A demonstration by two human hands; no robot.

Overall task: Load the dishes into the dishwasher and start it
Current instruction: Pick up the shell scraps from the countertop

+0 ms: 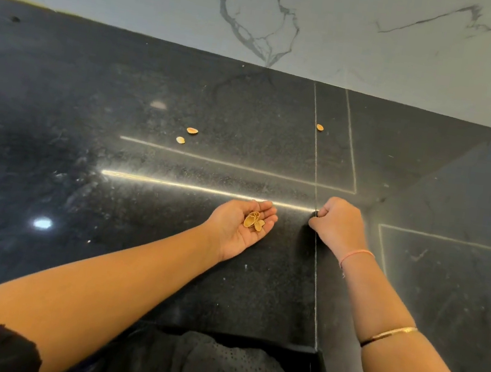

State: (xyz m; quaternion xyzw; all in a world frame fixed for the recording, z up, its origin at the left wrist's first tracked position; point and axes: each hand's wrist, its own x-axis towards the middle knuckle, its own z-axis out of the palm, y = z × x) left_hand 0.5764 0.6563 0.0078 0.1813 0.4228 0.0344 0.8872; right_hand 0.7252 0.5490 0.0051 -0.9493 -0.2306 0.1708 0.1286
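Beneath both hands, a black speckled stone tabletop (136, 233), polished enough to mirror thin strips of light just beyond the fingertips and a round glare spot left of the left forearm. Dusted with fine pale specks. Cut by pale seams: one straight under the fingertips of the right hand and on toward the wall, a second parallel just to its right, more lines crossing beyond and to the right. Past the reach of both hands, a white marble wall (354, 27) with grey veins, turning a corner far to the right.

Palm up, the left hand (241, 226), fingers loosely cupped, cradling a few pistachio shells (253, 220). Just beside it, the right hand (338, 224), knuckles up, fingers curled tight, tips down on the seam; pinching something or nothing, impossible to tell.

Well beyond and left of the left hand, a pair of loose shells (192, 130) on the stone; farther out beyond the right hand, a single shell (319, 127) between the two parallel seams.

Around the right wrist, a pink thread (357, 253); higher on that forearm, a gold bangle (388, 335). Between the arms, below the tabletop edge, black dotted fabric (212, 367).

Dishes and dishwasher outside this view.
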